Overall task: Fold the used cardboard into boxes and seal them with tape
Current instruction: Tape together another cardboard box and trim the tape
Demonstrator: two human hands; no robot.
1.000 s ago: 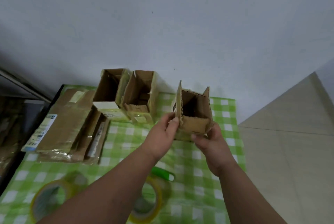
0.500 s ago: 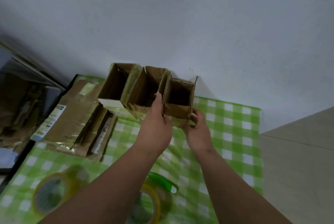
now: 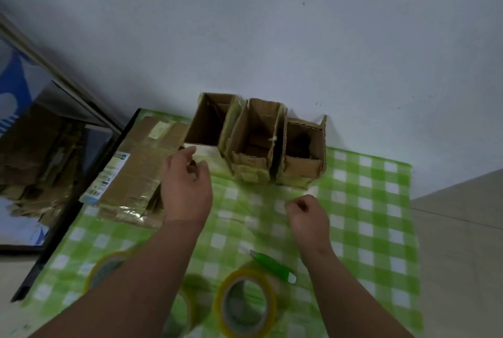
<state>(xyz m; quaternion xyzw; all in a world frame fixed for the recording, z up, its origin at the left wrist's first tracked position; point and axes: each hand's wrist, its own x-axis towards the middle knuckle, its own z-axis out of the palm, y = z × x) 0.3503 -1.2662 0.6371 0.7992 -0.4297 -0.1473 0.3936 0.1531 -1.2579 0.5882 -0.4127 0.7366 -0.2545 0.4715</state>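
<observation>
Three open-topped cardboard boxes stand in a row against the wall: a left box (image 3: 209, 122), a middle box (image 3: 254, 144) and a smaller right box (image 3: 304, 152). A stack of flattened cardboard (image 3: 136, 166) lies to their left on the green checked cloth. My left hand (image 3: 186, 187) hovers at the stack's right edge with fingers apart, holding nothing. My right hand (image 3: 307, 215) floats in front of the right box with fingers loosely curled and empty. A roll of clear tape (image 3: 246, 302) lies near the front between my forearms.
A second tape roll (image 3: 102, 272) lies at the front left, partly behind my left forearm. A green box cutter (image 3: 270, 267) rests beside my right forearm. The table (image 3: 375, 228) ends at the right above a tiled floor. A dark glass cabinet (image 3: 40, 147) stands left.
Both hands have let go of the small box, which now stands at the right end of the row. The hands have drawn back toward me, the left one over to the flat stack.
</observation>
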